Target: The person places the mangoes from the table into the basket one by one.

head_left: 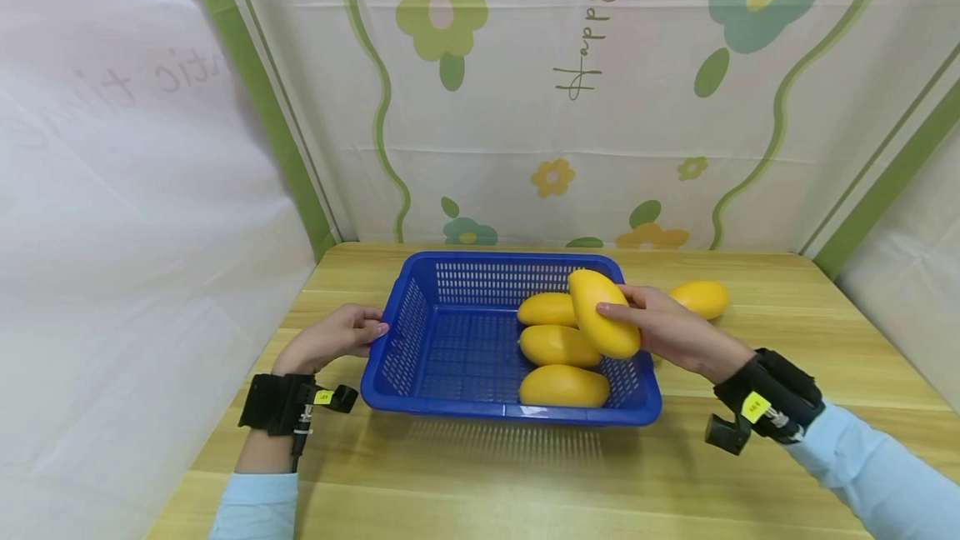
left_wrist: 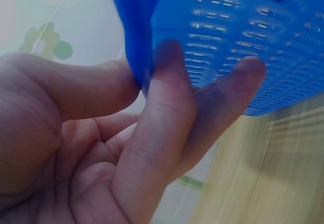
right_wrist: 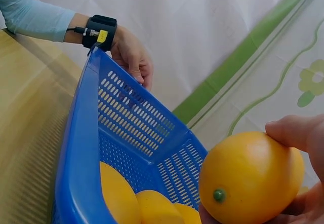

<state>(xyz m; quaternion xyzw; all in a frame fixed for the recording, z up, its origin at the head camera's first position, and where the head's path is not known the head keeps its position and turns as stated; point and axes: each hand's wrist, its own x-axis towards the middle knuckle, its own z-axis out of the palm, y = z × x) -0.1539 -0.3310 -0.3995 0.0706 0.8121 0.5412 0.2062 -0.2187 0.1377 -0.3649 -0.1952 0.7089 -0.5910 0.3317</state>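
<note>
A blue plastic basket (head_left: 450,332) stands on the wooden table with three yellow mangoes (head_left: 558,346) lying in its right half. My right hand (head_left: 626,307) grips a fourth mango (head_left: 600,312) above the basket's right rim; in the right wrist view this mango (right_wrist: 250,176) sits against my thumb (right_wrist: 296,130). A fifth mango (head_left: 699,298) lies on the table just behind that hand. My left hand (head_left: 360,330) holds the basket's left rim. The left wrist view shows that hand (left_wrist: 147,77) pinching the blue rim (left_wrist: 136,26) between thumb and fingers.
The wooden table (head_left: 480,473) has bare surface in front of the basket. A flower-printed cloth backdrop (head_left: 570,90) hangs at its far edge, and white sheets close both sides. Each wrist wears a black camera band (head_left: 277,402).
</note>
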